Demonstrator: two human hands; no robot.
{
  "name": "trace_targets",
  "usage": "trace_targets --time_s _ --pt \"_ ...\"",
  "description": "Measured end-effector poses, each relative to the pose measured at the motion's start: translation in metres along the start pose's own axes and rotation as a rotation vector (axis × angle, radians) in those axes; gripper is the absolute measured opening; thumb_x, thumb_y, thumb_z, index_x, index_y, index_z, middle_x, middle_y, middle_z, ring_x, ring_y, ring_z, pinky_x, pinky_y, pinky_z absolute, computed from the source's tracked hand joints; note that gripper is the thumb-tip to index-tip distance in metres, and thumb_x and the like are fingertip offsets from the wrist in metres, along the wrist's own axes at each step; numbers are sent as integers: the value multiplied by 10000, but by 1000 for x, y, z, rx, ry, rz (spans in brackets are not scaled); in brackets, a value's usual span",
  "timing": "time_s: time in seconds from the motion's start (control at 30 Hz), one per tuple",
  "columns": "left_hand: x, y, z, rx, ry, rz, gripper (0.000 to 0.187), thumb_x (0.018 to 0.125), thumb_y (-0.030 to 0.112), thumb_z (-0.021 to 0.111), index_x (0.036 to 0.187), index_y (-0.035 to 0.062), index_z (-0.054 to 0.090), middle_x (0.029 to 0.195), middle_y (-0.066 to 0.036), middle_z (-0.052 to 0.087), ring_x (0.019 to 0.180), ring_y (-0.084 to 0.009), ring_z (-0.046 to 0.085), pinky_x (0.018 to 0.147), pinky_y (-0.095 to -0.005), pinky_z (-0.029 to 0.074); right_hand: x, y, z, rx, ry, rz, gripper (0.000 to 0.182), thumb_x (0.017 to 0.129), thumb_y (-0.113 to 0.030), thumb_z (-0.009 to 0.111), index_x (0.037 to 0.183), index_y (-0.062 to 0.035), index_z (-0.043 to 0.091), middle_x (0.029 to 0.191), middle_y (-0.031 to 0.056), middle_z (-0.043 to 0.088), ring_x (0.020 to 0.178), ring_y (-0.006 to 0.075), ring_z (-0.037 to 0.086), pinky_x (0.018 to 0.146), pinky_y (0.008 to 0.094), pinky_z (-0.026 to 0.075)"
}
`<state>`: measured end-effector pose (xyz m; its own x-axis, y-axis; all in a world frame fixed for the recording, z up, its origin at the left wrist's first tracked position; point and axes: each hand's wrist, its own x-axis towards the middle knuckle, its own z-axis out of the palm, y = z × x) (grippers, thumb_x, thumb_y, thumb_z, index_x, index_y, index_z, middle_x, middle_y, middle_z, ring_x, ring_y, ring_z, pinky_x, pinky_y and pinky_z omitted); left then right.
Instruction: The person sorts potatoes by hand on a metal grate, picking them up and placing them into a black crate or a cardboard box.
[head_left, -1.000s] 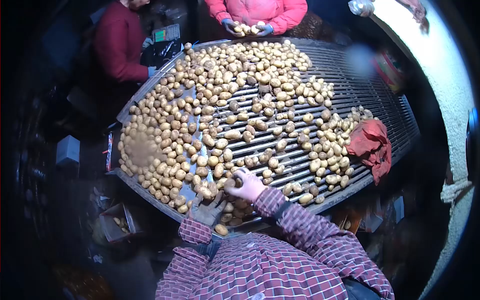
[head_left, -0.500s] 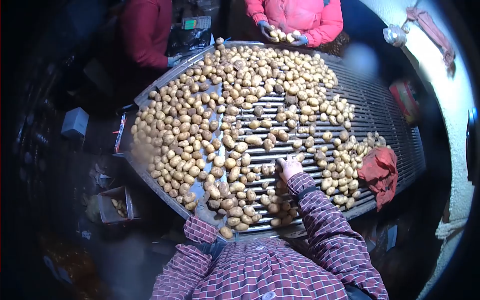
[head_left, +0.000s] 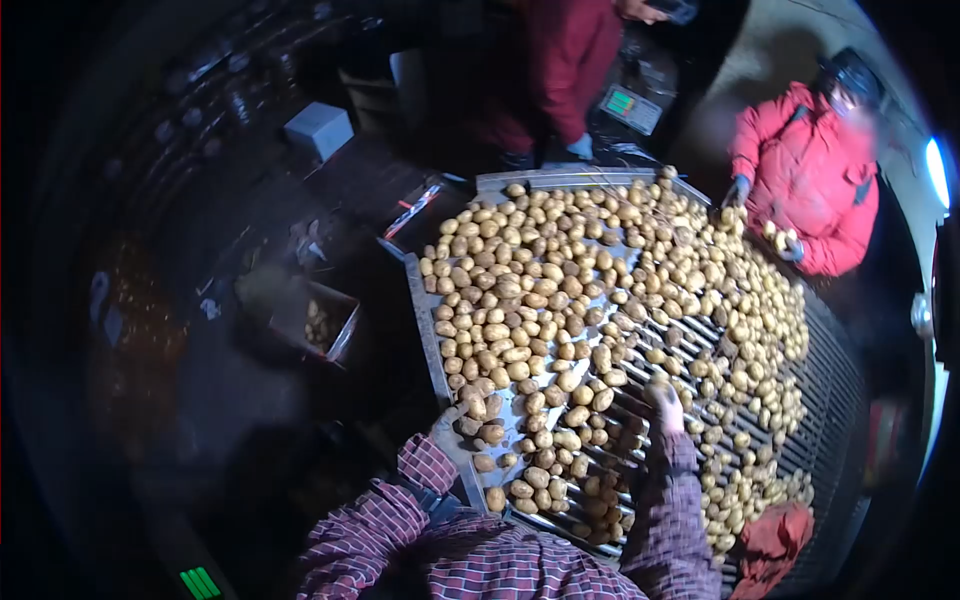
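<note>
Many potatoes (head_left: 515, 290) lie spread over a sorting table (head_left: 432, 345) of flat metal and slatted bars. My left hand (head_left: 450, 432), in a greyish glove, is at the table's near-left edge beside several potatoes, its fingers partly hidden. Over the bars, my right hand (head_left: 666, 405) is blurred, its fingers closed round a tan, rounded lump that looks like a potato (head_left: 655, 384). Loose potatoes lie on both sides of that hand.
Across the table, a person in a pink jacket (head_left: 805, 190) holds potatoes; another in dark red (head_left: 570, 70) stands at the far edge. A red cloth (head_left: 775, 545) lies at the right. A box (head_left: 335, 320) and a white block (head_left: 320, 130) are left of the table.
The view has swung left, so the table appears farther right. My left hand has come into sight at the table edge. My right hand now has a tan lump at its fingers.
</note>
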<state>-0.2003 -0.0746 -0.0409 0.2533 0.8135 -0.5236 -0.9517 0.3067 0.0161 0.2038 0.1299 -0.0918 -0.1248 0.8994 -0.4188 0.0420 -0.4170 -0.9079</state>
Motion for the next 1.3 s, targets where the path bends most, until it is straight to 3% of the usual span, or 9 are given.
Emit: trace_targets --time_s 0.1,0.33,0.5,0.7,0.73,0.93,1.1,1.2,1.3 --pt "-1 4 -12 -13 17 18 429 896 354 625 1245 115 554 1163 -87 632 1036 -310 621 565 -312 485 -74 -46 39 537 -21 -17 638 838 -567 582 1404 -321 418 1153 -8 585 1039 213 564 774 403 469" --pt "24 -19 -62 -85 -2 -61 337 920 289 590 1209 121 546 1227 -128 612 1079 -326 622 576 -349 518 -56 -157 225 314 -513 74 842 874 -482 609 1521 -156 179 1258 66 536 1094 213 571 866 474 502" --pt "8 1 -31 580 11 523 192 894 268 635 825 134 516 795 -21 516 707 -181 550 661 -349 542 -70 -192 368 -401 -711 -246 803 946 -370 584 1508 0 146 1438 238 411 1355 307 379 1104 328 300" --pt "-47 134 -22 35 128 645 191 821 299 671 888 142 584 761 28 543 629 -130 519 521 -245 478 -76 -112 243 -36 -471 -29 575 957 -201 591 1436 -4 342 1278 154 565 1096 223 598 914 289 492" --pt "-65 169 4 39 -166 576 235 820 316 683 955 148 590 769 17 557 665 -151 533 533 -259 490 -83 -98 209 32 -389 58 511 953 -189 589 1391 0 406 1236 141 591 1065 207 605 895 289 497" --pt "-24 291 -78 447 719 728 566 866 437 645 1362 240 455 1357 -51 478 1309 -273 383 993 -524 378 -178 2 15 -334 422 -88 296 877 -152 637 1134 -6 638 1093 121 659 1002 209 624 879 334 493" --pt "113 157 -3 1481 280 1064 413 897 183 648 1255 5 541 1283 -143 538 1204 -249 491 1039 -373 378 -268 35 4 -1387 628 60 779 719 -422 731 1367 -85 460 1384 209 435 1254 419 409 1031 540 350" --pt "192 38 40 1572 -18 921 530 738 -10 723 1237 40 551 1208 -138 570 1150 -266 523 1016 -351 398 -285 64 21 -1300 601 65 830 722 -426 727 1415 -105 401 1420 198 392 1261 416 401 1061 558 295" --pt "214 -41 108 2508 -255 921 673 690 180 757 1317 163 513 1297 -120 505 1213 -287 501 1018 -467 387 -279 57 26 -1244 557 50 796 761 -413 701 1424 -104 386 1398 210 402 1229 439 395 1057 556 294"
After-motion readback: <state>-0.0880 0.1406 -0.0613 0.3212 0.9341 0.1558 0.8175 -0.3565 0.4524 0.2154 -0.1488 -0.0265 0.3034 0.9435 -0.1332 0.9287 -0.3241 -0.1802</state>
